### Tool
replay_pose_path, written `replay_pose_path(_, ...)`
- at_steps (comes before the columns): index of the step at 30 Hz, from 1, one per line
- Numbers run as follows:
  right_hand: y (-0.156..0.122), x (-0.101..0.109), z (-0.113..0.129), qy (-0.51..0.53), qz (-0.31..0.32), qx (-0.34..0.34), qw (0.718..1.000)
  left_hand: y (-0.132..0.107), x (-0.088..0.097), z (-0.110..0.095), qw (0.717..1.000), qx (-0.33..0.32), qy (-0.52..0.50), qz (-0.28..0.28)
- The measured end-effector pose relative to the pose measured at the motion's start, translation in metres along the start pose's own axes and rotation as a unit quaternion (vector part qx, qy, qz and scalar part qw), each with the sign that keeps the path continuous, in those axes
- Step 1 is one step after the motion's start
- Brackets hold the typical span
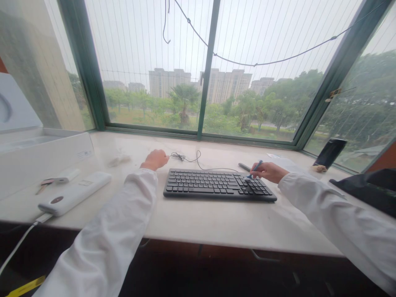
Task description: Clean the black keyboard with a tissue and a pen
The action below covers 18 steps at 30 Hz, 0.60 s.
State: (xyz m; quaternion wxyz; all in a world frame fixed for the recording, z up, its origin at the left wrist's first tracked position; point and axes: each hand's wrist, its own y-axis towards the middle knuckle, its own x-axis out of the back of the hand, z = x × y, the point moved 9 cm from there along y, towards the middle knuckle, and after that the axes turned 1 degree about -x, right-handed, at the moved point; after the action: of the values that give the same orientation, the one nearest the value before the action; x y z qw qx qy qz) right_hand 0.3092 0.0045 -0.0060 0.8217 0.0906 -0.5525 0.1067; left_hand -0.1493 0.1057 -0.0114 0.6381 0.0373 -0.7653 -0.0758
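A black keyboard (216, 185) lies on the pale stone sill, its thin cable (192, 159) curling behind it. My right hand (269, 171) pinches a small blue tool (255, 168) whose tip rests on the keys at the keyboard's right end. My left hand (155, 159) lies curled in a loose fist on the sill just left of the cable, beyond the keyboard's far left corner. Both arms wear white sleeves.
A white power bank (74, 194) with a white cable lies at the left, beside a small white stick and keys (58, 179). A white box (40, 154) stands far left. A black pen (244, 166), a propped phone (330, 152) and a dark bag (368, 192) sit at the right.
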Motion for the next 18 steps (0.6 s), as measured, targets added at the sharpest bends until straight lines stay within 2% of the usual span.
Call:
replay_pose_path(10, -0.014, 0.015, -0.048, 0.013, -0.006, -0.034, 0.999, -0.002, 0.001, -0.001, 1.000, -0.002, -0.004, -0.003)
replay_pose_path(18, -0.022, 0.024, -0.070, 0.049, -0.021, -0.052, 0.997, -0.001, 0.001, -0.002, 1.000, -0.003, -0.007, 0.000)
